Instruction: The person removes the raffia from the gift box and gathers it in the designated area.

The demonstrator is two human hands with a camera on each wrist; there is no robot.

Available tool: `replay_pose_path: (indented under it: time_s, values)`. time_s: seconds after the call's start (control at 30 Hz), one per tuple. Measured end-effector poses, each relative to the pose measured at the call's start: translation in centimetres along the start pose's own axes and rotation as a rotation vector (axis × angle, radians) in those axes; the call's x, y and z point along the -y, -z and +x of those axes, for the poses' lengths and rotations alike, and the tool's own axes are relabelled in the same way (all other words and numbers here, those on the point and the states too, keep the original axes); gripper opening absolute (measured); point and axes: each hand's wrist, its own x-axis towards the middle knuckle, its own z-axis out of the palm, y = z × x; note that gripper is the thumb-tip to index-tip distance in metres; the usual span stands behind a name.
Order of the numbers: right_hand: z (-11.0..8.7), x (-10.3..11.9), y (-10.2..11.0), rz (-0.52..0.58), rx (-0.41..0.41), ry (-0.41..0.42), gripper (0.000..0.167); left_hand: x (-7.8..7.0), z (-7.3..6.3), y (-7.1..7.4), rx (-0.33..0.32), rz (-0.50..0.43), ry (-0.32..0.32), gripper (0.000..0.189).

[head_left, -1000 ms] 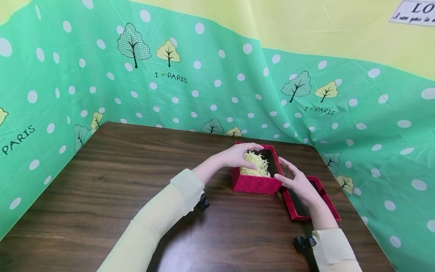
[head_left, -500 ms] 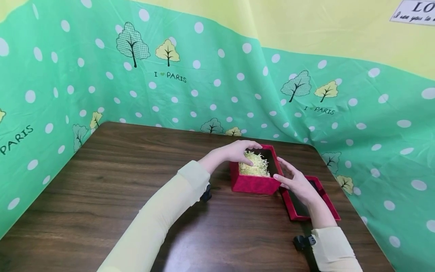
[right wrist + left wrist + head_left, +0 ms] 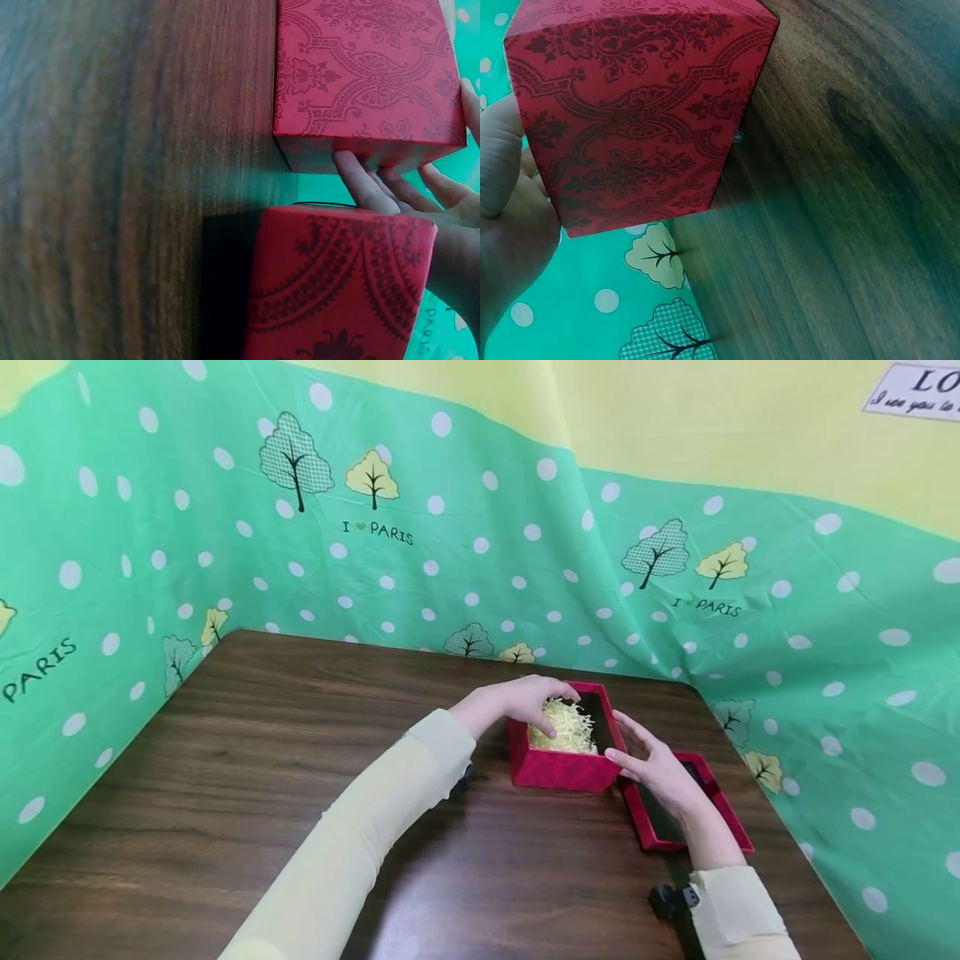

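Observation:
A red patterned box [image 3: 564, 771] stands with its top uncovered on the table in the head view. Pale yellow shredded paper [image 3: 573, 733] fills part of its dark interior. My left hand [image 3: 525, 702] reaches over the left wall, fingers arched toward the far side and thumb apart from them over the shreds. In the left wrist view the box's outer wall [image 3: 630, 120] hides its fingertips. My right hand [image 3: 663, 772] steadies the box from the right; its extended fingers [image 3: 361, 184] touch the side wall in the right wrist view, and its thumb lies at the near right corner.
A shallow red lid [image 3: 647, 825] with a dark inside lies right beside the box, under my right hand and forearm. The brown wooden table [image 3: 285, 735] extends far to the left. A green dotted cloth [image 3: 420, 568] hangs behind and along both sides.
My left forearm has shifted slightly right and upward, and the left hand has lowered a little over the shreds, its thumb moving left. The right hand keeps its place against the box.

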Motion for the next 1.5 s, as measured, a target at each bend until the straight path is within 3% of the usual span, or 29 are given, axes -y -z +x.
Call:
replay_pose_path:
  time_s: [0.4, 0.67, 1.03, 1.3, 1.5]
  values:
    - [0.1, -0.2, 0.0, -0.011, -0.001, 0.006, 0.081, -0.4, 0.3, 0.2, 0.071, 0.148, 0.061, 0.059]
    - [-0.1, -0.2, 0.1, -0.011, 0.002, 0.019, 0.079, -0.8, 0.2, 0.2, 0.043, 0.186, 0.041, 0.047]
    - [-0.1, -0.1, 0.2, -0.017, -0.001, 0.012, 0.080, -0.3, 0.2, -0.2, -0.025, 0.157, 0.011, 0.030]
    - [0.0, 0.0, 0.1, -0.025, -0.007, -0.007, 0.082, 0.2, -0.1, -0.7, -0.093, 0.010, -0.022, 0.027]
    - [0.0, -0.1, 0.0, -0.029, -0.010, -0.012, 0.082, 0.2, -0.5, -0.9, -0.147, -0.040, -0.040, 0.025]
